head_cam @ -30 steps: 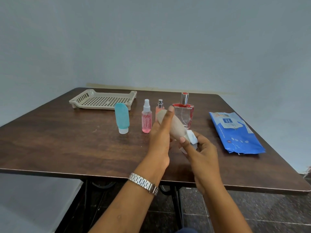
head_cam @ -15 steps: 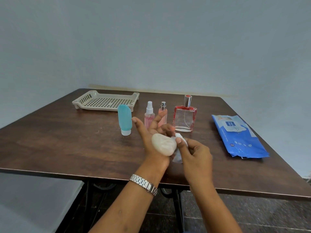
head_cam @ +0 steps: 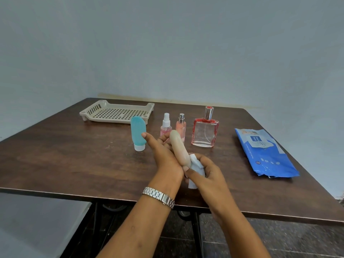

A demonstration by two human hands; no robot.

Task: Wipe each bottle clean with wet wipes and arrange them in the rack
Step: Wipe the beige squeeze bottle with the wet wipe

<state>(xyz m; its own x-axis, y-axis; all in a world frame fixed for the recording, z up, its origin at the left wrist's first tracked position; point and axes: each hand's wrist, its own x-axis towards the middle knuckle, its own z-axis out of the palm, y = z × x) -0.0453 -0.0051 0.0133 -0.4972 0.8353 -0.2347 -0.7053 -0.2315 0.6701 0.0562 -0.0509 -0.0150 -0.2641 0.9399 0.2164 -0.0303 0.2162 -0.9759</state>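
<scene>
Wiping the beige bottle [head_cam: 178,148]: our left hand [head_cam: 163,158] grips it, our right hand [head_cam: 206,175] pinches the wet wipe [head_cam: 195,164] against its lower end; next, we reckon, the rack [head_cam: 104,119].

Beige bottle [head_cam: 178,149] cap under wipe [head_cam: 195,163], spray bottle [head_cam: 166,125] base behind left hand [head_cam: 163,157]

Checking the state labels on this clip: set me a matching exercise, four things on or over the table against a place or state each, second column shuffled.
Things:
1. beige bottle
2. teal bottle
3. rack
4. wipes pack

States:
A. lies flat at the right side of the table
B. held in the left hand, a wet wipe at its lower end
C. holds no bottles, far left
D. stands cap down

Pairs: 1-B, 2-D, 3-C, 4-A
</scene>
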